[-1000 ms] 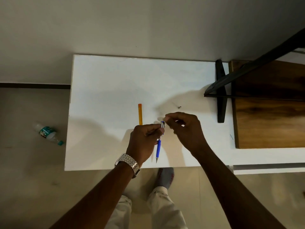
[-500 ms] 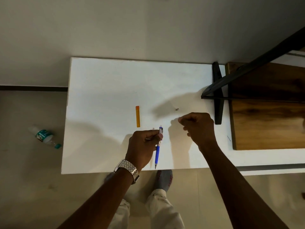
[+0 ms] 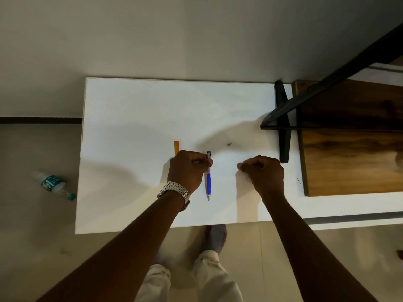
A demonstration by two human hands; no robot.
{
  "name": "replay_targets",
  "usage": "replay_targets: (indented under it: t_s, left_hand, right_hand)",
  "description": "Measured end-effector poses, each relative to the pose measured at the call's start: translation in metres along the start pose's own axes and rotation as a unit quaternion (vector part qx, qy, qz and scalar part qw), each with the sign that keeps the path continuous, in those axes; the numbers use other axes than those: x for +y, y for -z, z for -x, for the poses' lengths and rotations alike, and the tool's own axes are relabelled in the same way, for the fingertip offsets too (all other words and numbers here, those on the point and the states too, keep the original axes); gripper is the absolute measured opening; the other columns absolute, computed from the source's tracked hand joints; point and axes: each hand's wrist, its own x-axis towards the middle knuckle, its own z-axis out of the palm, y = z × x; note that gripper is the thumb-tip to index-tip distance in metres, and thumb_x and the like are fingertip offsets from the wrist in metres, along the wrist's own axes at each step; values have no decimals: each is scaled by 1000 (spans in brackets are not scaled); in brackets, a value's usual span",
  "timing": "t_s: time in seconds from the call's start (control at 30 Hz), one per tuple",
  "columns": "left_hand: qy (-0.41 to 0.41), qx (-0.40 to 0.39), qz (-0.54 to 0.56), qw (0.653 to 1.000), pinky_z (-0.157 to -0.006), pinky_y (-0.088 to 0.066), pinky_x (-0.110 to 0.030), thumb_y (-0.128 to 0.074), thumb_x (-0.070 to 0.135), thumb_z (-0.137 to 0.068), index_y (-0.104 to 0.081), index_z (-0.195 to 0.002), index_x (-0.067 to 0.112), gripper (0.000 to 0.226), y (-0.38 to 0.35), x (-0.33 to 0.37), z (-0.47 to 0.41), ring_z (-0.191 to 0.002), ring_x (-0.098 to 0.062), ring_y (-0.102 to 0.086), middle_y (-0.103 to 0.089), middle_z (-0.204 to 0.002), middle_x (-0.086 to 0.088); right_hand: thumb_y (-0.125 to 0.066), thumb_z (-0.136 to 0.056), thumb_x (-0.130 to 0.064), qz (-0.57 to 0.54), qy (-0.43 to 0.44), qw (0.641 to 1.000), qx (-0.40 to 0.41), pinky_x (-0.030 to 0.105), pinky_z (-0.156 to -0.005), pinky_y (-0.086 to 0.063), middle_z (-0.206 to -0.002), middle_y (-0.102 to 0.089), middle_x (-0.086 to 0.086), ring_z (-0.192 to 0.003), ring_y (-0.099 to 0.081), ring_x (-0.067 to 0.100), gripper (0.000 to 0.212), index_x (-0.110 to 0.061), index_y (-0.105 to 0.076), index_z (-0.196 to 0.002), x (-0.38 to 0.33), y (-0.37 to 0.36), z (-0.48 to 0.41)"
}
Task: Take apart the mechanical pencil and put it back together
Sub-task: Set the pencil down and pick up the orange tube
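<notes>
Right hand (image 3: pixel 265 174) has drawn away from the blue pencil (image 3: pixel 208 175); no writing legible.

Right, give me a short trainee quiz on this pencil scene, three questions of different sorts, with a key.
1. True or false: the right hand is gripping the blue mechanical pencil.
2. Multiple choice: the small metal part lies (A) on the white table, apart from both hands; (B) on the floor; (C) on the wooden board.
3. Fill in: the orange stick is partly hidden behind the ___ hand.

Key:
1. False. The fingers of the left hand hold the pencil near its upper end; the right hand is closed, apart from it.
2. A.
3. Left.
</notes>
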Motion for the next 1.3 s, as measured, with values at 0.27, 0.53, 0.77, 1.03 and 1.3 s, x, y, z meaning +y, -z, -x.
replay_targets:
  t_s: [0.27, 0.53, 0.77, 1.03, 1.3]
  left_hand:
    - [9, -12, -13, 1000, -86, -61, -42, -74, 12, -85, -82, -90, 7, 11, -9, 7, -12, -84, -24, -75, -79, -84, -12]
    - [5, -9, 12, 1000, -73, -63, -48, -75, 3, -78, -77, -81, 2, 4, -11, 6, -14, -71, -27, -75, -79, -76, -11]
    - [-6, 39, 54, 998, -51, -62, -38, -82, 24, -81, -74, -76, 5, 22, -6, 6, -9, -53, -20, -73, -71, -59, -7]
    - [-66, 236, -85, 966, -76, -51, -29, -84, 39, -76, -69, -98, 8, 41, 43, -18, -12, -86, -22, -68, -72, -94, -11]
    - [-2, 132, -155, 979, -74, -55, -27, -86, 37, -73, -72, -86, 12, 31, 48, -20, -20, -77, -17, -73, -76, -76, -2]
  right_hand:
    - [-94, -70, -27, -12, 19, 1000, 18, 46, -77, -65, -70, -77, -7, -71, -74, 16, 15, -22, -80, -71, 7, 0, -1]
    - [-81, -88, -25, 45, 98, 994, 17, 40, -88, -63, -79, -75, -19, -81, -72, 4, 8, -29, -82, -81, 13, 0, 4]
    - [-78, -92, -34, 75, 140, 986, 56, 44, -90, -62, -97, -81, 0, -84, -72, 17, 20, -15, -81, -95, 8, 3, 13]
    - [-79, -92, -22, 44, 216, 972, 83, 29, -71, -60, -92, -79, 0, -73, -69, 13, 8, -14, -79, -91, -2, -7, 38]
    - [-77, -91, -22, 27, 239, 968, 69, 28, -61, -56, -85, -75, -7, -67, -67, 10, 6, -22, -75, -85, -11, -26, 45]
